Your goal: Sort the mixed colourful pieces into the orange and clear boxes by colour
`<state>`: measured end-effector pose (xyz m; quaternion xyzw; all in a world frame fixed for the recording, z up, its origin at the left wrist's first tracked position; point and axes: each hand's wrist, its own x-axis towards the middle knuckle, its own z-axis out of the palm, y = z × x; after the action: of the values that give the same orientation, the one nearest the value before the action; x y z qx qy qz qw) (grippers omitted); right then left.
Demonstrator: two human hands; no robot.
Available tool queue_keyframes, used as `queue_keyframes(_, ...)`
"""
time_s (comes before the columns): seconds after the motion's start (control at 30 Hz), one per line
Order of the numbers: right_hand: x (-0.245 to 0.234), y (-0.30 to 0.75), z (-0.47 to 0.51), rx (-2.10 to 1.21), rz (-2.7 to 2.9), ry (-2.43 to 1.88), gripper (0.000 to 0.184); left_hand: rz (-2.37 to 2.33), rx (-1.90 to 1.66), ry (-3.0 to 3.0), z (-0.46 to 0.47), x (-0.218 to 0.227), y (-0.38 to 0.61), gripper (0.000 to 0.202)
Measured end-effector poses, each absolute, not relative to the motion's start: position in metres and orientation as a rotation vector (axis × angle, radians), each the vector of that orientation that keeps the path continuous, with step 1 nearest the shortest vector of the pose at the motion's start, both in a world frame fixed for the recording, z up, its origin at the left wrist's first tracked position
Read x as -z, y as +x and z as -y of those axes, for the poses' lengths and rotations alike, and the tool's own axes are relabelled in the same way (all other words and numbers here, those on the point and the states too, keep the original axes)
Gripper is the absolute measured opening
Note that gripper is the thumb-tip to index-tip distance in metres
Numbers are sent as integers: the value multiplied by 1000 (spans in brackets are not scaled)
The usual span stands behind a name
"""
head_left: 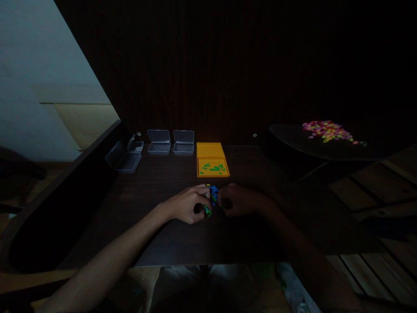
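here | left hand (187, 203) fingers, right hand (236, 200) fingers pinch blue-green bead cluster (211, 198) between them

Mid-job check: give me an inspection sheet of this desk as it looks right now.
Surface: dark wooden desk, dimly lit.
Job's things: small cluster of blue and green pieces between both hands; orange box open, green pieces in its tray.
Clutter: clear plastic cases, open, along the back edge; pile of pink and yellow pieces on a dark surface to the right.
Grippers: left hand and right hand both closed on the cluster.
Cables: nothing seen.
Surroundings: dark back panel, pale wall to the left, wooden slats to the right.
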<state>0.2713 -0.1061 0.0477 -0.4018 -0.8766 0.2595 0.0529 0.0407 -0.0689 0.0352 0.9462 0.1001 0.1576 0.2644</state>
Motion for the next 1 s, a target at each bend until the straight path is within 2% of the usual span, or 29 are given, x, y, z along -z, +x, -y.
queue_keyframes(0.3,-48,273,105,-823,2644,-1296,16,-227,-404,2553,69,-32,43,26)
queue_keyframes(0.6,-47,278,101,-806,2586,-1333,16,-270,-406,2570,72,-31,46,15)
queue_keyframes(0.83,-43,289,90,-1052,2369,-1148,15,-293,-416,2574,72,-31,47,12)
queue_keyframes(1.0,-44,296,85,-1234,2061,-1294,21,-276,-438,2570,73,-31,47,13)
